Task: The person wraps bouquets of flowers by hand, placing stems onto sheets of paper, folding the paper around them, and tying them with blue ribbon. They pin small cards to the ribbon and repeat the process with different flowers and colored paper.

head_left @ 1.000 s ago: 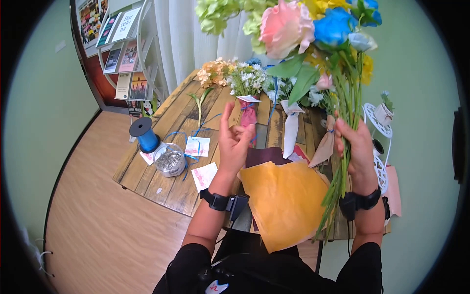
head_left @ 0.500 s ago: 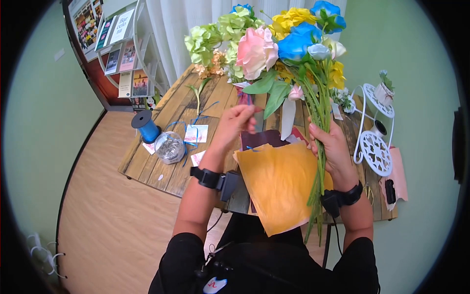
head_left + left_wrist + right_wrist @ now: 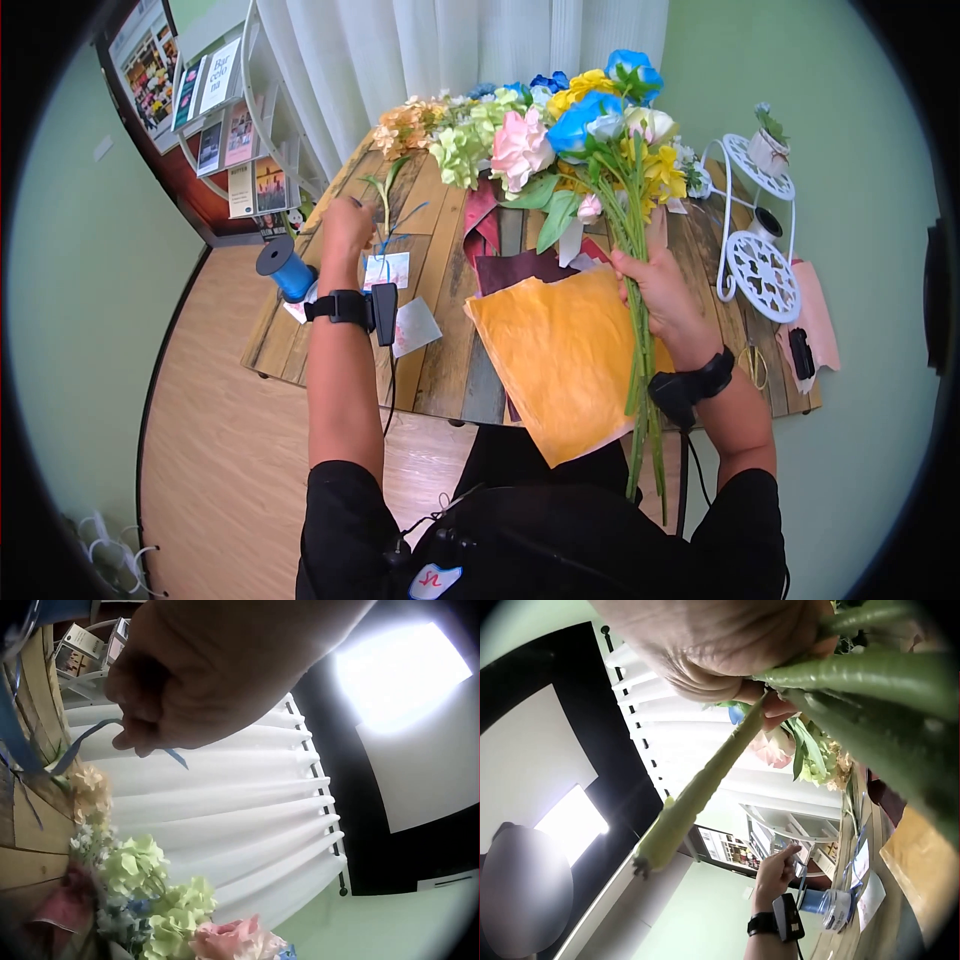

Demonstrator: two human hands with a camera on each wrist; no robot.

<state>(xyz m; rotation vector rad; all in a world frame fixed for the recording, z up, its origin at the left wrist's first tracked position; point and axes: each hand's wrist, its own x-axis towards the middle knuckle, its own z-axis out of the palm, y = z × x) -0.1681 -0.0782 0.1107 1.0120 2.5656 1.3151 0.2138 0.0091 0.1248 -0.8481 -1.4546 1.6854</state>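
The right hand (image 3: 660,298) grips the green stems (image 3: 635,250) of a mixed bouquet; its pink rose (image 3: 522,150), blue, yellow and green blooms lean over the table. In the right wrist view the hand (image 3: 735,645) curls round thick stems (image 3: 855,679). The left hand (image 3: 348,228) is raised at the table's left side, near the blue ribbon spool (image 3: 287,271). In the left wrist view that hand (image 3: 187,682) pinches a thin blue ribbon (image 3: 94,733), whose short end sticks out past the fingers.
Orange paper (image 3: 560,350) lies on the wooden table (image 3: 440,370) before the body, over dark wrapping. Small cards (image 3: 413,327) lie to its left. A white plant stand (image 3: 765,272) and pink paper (image 3: 818,320) are at the right. More flowers (image 3: 405,128) line the back.
The left hand has moved left, away from the bouquet, to near the spool. The right hand has lowered the bouquet and brought it slightly left, still gripping the stems.
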